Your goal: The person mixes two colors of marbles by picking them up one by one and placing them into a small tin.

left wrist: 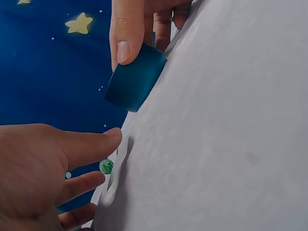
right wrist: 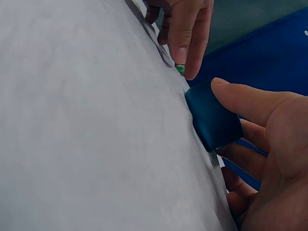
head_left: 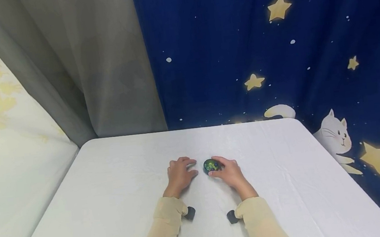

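A short, round teal container (head_left: 211,166) with several small shiny green, yellow and dark pieces showing in its top stands on the table. My right hand (head_left: 229,173) grips its side between thumb and fingers. From the right wrist view, the container (right wrist: 214,115) has a smooth, plain blue-green wall. To its left, apart from it, my left hand (head_left: 179,175) is held low over the table, thumb and fingers spread apart. A green glass marble (left wrist: 106,166) appears near the left fingertips in the left wrist view; whether the fingers touch it I cannot tell.
A white cloth (head_left: 115,205) with small creases covers the table. Behind stand a grey curtain (head_left: 113,64) and a dark blue curtain (head_left: 210,53) printed with stars and a cat. Small black devices (head_left: 190,213) sit at both wrists.
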Demonstrator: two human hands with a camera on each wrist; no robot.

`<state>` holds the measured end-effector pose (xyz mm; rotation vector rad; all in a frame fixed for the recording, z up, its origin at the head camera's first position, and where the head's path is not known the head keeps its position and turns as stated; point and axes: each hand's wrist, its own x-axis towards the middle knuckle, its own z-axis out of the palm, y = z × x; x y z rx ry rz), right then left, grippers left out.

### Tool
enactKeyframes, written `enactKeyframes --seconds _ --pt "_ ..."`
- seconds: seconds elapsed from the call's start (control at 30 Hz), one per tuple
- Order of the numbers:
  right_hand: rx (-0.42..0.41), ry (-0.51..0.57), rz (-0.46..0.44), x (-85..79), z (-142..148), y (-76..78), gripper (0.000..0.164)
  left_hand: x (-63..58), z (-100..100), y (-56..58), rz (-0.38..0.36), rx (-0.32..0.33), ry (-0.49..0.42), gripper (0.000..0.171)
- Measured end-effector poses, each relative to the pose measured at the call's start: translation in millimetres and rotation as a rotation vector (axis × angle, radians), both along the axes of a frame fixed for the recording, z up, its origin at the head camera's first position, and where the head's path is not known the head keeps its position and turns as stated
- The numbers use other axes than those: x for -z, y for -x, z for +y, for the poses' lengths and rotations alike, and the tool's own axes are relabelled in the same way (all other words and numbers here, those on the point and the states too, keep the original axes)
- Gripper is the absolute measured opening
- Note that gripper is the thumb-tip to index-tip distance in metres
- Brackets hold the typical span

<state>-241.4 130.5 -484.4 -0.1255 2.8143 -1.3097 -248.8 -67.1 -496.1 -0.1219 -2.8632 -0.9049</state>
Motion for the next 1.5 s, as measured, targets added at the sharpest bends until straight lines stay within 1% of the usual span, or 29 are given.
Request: enactKeyframes --seconds 0.2,0.5,0.8,1.03,1.23,1.5 --pt "0.001 -0.007 0.005 -0.8 -1.4 1.0 0.058 0.8 -0.6 1.4 -0.006 0.006 0.022 0.034" --pt "0.008 -0.012 0.003 -0.3 -2.9 1.8 0.058 3.9 -3.9 4.6 -0.001 0.018 0.003 0.034" --pt "0.001 0.000 0.017 1.2 -2.3 2.6 0.058 4.7 -3.1 5.1 0.006 0.004 -0.015 0.037" --pt "0.000 0.000 0.019 1.7 -2.3 3.2 0.058 4.5 -2.5 5.7 0.014 -0.019 -0.045 0.035" --pt "0.005 0.002 0.016 3.2 -3.7 5.3 0.058 2.6 -3.3 6.7 0.046 -0.054 -0.072 0.035" --pt "0.010 0.003 0.011 4.3 -4.9 7.0 0.058 1.5 -5.1 9.6 0.084 -0.051 -0.116 0.035"
